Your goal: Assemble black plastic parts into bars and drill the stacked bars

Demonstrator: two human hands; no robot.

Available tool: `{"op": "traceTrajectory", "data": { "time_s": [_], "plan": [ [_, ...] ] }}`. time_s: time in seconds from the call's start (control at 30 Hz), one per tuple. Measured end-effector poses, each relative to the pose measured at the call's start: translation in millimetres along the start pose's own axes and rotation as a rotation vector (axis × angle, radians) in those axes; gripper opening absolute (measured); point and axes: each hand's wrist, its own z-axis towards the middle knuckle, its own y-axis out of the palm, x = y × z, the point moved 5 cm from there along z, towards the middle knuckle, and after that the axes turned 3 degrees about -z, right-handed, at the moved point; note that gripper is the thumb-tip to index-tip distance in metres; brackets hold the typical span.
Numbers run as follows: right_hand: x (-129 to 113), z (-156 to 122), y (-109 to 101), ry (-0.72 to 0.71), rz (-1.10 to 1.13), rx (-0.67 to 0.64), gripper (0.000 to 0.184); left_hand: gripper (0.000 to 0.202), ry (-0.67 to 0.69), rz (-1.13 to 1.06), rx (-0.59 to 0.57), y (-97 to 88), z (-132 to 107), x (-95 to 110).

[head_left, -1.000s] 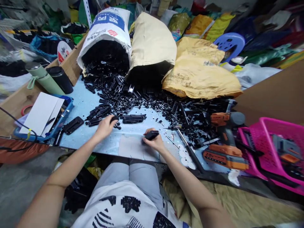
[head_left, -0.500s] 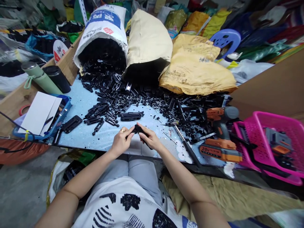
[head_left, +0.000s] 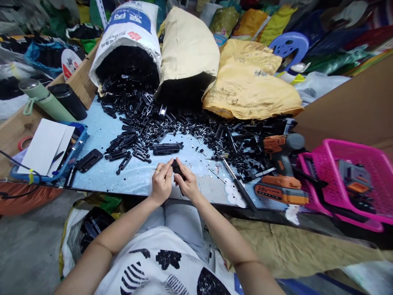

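My left hand [head_left: 161, 184] and my right hand [head_left: 188, 185] meet over the near edge of the pale blue table [head_left: 104, 135]. Both pinch a small black plastic part [head_left: 177, 169] between their fingertips. A ring shows on my left hand. Just beyond the hands lies a long black assembled piece [head_left: 167, 148], and behind it a wide heap of small black parts [head_left: 172, 123] spills from an open white sack [head_left: 129, 45].
An orange cordless drill [head_left: 281, 172] and a screwdriver [head_left: 233, 180] lie to the right, next to a pink basket [head_left: 353, 184]. A beige sack [head_left: 187, 53] and a yellow sack [head_left: 251, 82] lie at the back. At left: a blue tray with white paper [head_left: 46, 147], two flasks [head_left: 55, 100].
My left hand came back from the heap of parts and joined my right hand. Both now hold the black part together, closer to my body.
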Motion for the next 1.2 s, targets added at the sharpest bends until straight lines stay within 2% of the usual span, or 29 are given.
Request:
{"op": "traceTrajectory", "data": {
  "time_s": [0.07,0.1,0.17,0.23,0.3,0.37,0.4,0.47,0.53,0.57,0.6,0.7,0.77,0.83,0.9,0.97,1.03,1.2],
  "plan": [
    [8,5,2,-0.032,-0.068,-0.095,0.052,0.037,-0.090,0.022,-0.014,0.0,-6,-11],
    [15,11,-4,-0.054,-0.138,-0.138,0.049,0.039,-0.147,0.059,-0.018,-1.7,-10,-17],
    [37,31,-34,-0.038,-0.364,-0.108,0.045,0.048,-0.208,0.196,-0.071,-5.4,-14,-26],
    [68,58,-89,0.127,-0.659,0.118,0.043,0.059,-0.128,0.369,-0.254,-2.8,-12,-27],
    [100,80,-149,0.410,-0.954,0.338,0.045,0.061,0.045,0.497,-0.537,7.8,-9,-25],
    [127,94,-193,0.688,-1.099,0.339,0.045,0.056,0.184,0.569,-0.792,18.4,-6,-25],
    [135,98,-207,0.784,-1.124,0.302,0.043,0.054,0.218,0.599,-0.872,21.5,-5,-26],
    [139,99,-220,0.821,-1.125,0.241,0.037,0.050,0.231,0.654,-0.922,22.4,-1,-30],
    [125,90,-211,0.649,-1.096,0.209,0.035,0.046,0.204,0.684,-0.896,17.9,0,-36],
    [113,82,-199,0.517,-1.061,0.141,0.035,0.044,0.185,0.683,-0.879,15.0,0,-38],
    [100,70,-180,0.364,-1.004,0.016,0.033,0.041,0.164,0.674,-0.866,12.4,0,-41],
    [56,19,-108,-0.055,-0.798,-0.514,0.026,0.037,0.138,0.596,-0.892,12.8,0,-43],
    [35,-13,-74,-0.178,-0.790,-0.689,0.031,0.038,0.143,0.546,-0.941,19.8,2,-41],
    [28,-29,-54,-0.167,-0.869,-0.706,0.036,0.045,0.153,0.539,-0.985,27.6,5,-36],
    [27,-34,-45,-0.114,-0.946,-0.650,0.037,0.059,0.171,0.564,-0.993,31.6,6,-31],
    [25,-35,-43,-0.098,-0.989,-0.579,0.038,0.069,0.185,0.575,-0.976,31.0,6,-27],
    [20,-35,-44,-0.101,-1.014,-0.519,0.038,0.069,0.186,0.567,-0.947,27.1,5,-26],
    [1,-37,-45,-0.044,-1.038,-0.486,0.031,0.067,0.231,0.505,-0.903,21.3,2,-29]
  ]
}}
